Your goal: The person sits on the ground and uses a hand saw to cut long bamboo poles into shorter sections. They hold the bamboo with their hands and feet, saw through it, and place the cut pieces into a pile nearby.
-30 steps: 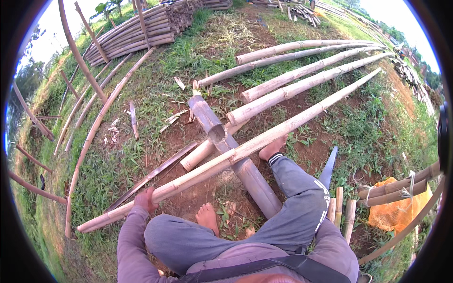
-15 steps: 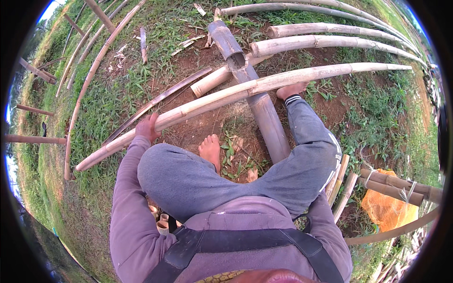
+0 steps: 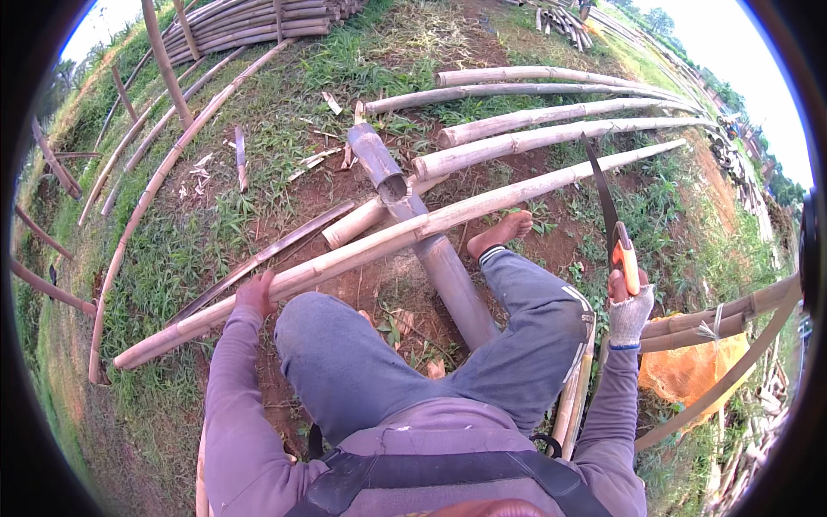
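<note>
A long pale bamboo pole [image 3: 362,251] lies slantwise in front of me, resting across a thick grey bamboo log [image 3: 458,284]. My left hand [image 3: 256,293] is wrapped round the pole near its left end. In my right hand [image 3: 630,303], which wears a whitish glove with bare fingertips, is a handsaw [image 3: 609,200] gripped by its orange handle. The dark blade points up and away, apart from the pole on my side of it. A shorter bamboo piece [image 3: 351,226] lies under the pole, beside the grey log.
Several bamboo poles [image 3: 517,129] lie at the far right, and a stack of poles [image 3: 250,26] stands at the far left. A split bamboo strip [image 3: 267,257] lies beyond my left hand. At my right are an orange net bag [image 3: 689,370] and tied bamboo pieces [image 3: 698,334].
My right hand has come up into view at the right, holding the handsaw. My left hand stays on the pole. The view has tilted up, showing more of the far ground.
</note>
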Demonstrator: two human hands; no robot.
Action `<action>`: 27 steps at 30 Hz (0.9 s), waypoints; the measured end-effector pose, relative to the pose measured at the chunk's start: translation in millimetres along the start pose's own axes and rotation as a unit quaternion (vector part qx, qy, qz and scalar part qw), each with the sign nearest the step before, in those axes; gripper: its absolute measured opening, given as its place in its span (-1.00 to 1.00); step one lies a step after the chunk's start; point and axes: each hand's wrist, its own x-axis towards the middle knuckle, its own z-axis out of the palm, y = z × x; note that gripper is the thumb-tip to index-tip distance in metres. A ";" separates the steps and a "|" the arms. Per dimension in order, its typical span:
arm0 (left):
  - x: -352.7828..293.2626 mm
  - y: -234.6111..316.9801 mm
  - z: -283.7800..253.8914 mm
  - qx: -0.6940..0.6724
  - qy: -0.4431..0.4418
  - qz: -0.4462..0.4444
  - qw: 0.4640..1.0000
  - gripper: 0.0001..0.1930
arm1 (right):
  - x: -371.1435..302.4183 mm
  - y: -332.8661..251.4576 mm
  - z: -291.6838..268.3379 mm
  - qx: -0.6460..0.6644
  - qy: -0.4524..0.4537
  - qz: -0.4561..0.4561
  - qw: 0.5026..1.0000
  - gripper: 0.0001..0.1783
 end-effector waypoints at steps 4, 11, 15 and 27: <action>-10.7 -10.9 -5.6 -0.004 0.016 0.002 1.000 -0.16 | -5.3 -65.8 75.0 0.089 -0.099 0.008 0.991 -0.77; -10.2 -10.6 -12.9 -0.010 0.014 0.017 1.000 -0.14 | -87.3 -33.9 174.9 0.114 -0.183 0.067 0.974 -0.70; -5.1 -6.1 -16.4 -0.004 0.000 0.026 1.000 -0.15 | -106.2 -15.4 198.5 0.160 -0.186 0.093 0.965 -0.60; 5.3 -0.4 -34.5 0.004 -0.073 -0.014 0.997 -0.13 | -86.4 -14.2 216.1 0.092 -0.242 0.063 0.964 -0.60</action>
